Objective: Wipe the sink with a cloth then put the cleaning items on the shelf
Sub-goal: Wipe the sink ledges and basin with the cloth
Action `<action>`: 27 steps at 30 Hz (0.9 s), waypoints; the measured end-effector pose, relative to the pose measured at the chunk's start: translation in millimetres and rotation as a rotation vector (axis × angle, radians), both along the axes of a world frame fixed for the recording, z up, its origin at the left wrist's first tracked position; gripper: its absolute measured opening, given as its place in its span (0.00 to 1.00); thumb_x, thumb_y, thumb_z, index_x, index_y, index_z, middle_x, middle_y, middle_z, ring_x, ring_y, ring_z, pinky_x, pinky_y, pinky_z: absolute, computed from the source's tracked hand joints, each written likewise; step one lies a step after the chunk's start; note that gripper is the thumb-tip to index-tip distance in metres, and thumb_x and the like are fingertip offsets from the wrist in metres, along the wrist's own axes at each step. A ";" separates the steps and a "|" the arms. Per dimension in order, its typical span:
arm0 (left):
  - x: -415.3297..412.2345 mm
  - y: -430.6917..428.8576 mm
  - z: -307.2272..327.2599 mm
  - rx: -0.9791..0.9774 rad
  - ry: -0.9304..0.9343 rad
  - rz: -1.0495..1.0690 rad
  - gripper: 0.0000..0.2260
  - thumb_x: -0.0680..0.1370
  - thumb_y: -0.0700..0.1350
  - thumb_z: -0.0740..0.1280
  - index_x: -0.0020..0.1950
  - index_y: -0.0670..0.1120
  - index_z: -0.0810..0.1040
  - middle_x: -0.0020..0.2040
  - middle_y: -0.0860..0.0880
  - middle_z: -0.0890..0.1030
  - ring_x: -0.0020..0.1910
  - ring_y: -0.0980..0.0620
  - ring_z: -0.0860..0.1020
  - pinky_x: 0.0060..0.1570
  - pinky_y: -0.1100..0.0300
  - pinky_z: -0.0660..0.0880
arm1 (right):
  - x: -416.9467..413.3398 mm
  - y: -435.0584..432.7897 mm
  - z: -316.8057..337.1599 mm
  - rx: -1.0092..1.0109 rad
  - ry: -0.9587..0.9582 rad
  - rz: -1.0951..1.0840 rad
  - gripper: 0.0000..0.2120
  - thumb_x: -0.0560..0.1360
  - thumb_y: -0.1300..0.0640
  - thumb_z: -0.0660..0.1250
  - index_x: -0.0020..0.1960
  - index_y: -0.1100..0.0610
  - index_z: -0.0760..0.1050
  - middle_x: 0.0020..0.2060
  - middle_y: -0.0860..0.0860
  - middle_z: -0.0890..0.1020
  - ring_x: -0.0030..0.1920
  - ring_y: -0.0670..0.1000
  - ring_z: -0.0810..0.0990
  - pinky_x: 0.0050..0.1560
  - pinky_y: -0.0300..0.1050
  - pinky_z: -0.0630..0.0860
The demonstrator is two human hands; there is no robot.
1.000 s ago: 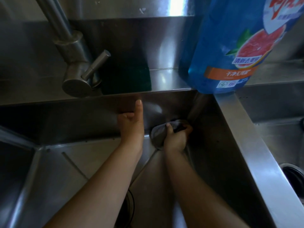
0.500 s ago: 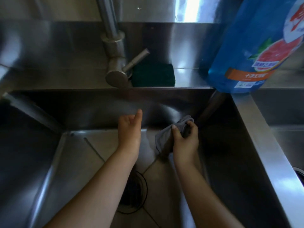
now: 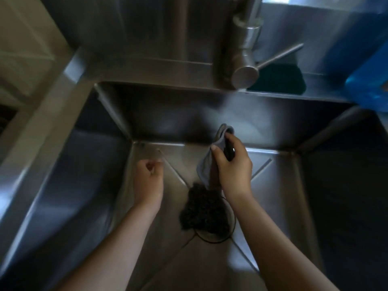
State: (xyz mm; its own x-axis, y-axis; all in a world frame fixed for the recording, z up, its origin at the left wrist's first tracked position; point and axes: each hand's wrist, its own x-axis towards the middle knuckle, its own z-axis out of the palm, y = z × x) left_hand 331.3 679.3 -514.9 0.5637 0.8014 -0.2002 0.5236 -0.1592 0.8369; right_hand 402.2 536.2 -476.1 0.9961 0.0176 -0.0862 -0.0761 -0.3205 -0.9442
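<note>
Both my hands are down inside the steel sink (image 3: 88, 185). My right hand (image 3: 233, 164) grips a grey cloth (image 3: 204, 166), which hangs bunched from my fingers in front of the back wall, above the floor of the basin. My left hand (image 3: 148, 177) hovers to the left of it with the fingers curled shut and nothing in them. A dark green sponge (image 3: 277, 80) lies on the back ledge behind the tap. The blue detergent bottle (image 3: 369, 85) stands at the right end of that ledge, mostly cut off by the frame.
The steel tap (image 3: 245, 51) with its lever rises from the back ledge above the basin. A dark scouring pad (image 3: 204, 208) sits over the round drain (image 3: 218, 236) in the floor. A pale counter or cupboard (image 3: 23, 49) lies beyond the left rim.
The view has swung left, so the tap, sponge and bottle now sit further right. My right hand has lifted the cloth off the back right corner towards the middle. My left hand has dropped and curled shut.
</note>
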 end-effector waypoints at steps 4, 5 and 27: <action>-16.8 28.5 -16.0 0.068 0.040 -0.094 0.08 0.77 0.40 0.64 0.50 0.35 0.75 0.50 0.35 0.77 0.51 0.40 0.74 0.51 0.55 0.67 | -4.3 44.7 -1.8 -0.207 -0.073 0.140 0.20 0.74 0.56 0.68 0.66 0.54 0.72 0.58 0.51 0.77 0.58 0.48 0.74 0.54 0.29 0.63; -19.1 32.8 -20.3 0.085 0.048 -0.120 0.09 0.77 0.40 0.64 0.51 0.35 0.75 0.51 0.35 0.76 0.53 0.40 0.74 0.53 0.55 0.66 | -4.1 55.2 -3.8 -0.262 -0.092 0.190 0.20 0.75 0.56 0.67 0.66 0.54 0.72 0.58 0.53 0.77 0.58 0.51 0.74 0.54 0.32 0.64; -23.0 43.1 -108.5 0.773 0.380 -0.429 0.19 0.77 0.45 0.54 0.64 0.39 0.73 0.64 0.38 0.75 0.64 0.40 0.72 0.64 0.49 0.59 | 2.6 118.7 -125.5 -0.960 -0.531 0.761 0.21 0.76 0.50 0.54 0.62 0.56 0.76 0.62 0.57 0.77 0.59 0.61 0.76 0.61 0.55 0.72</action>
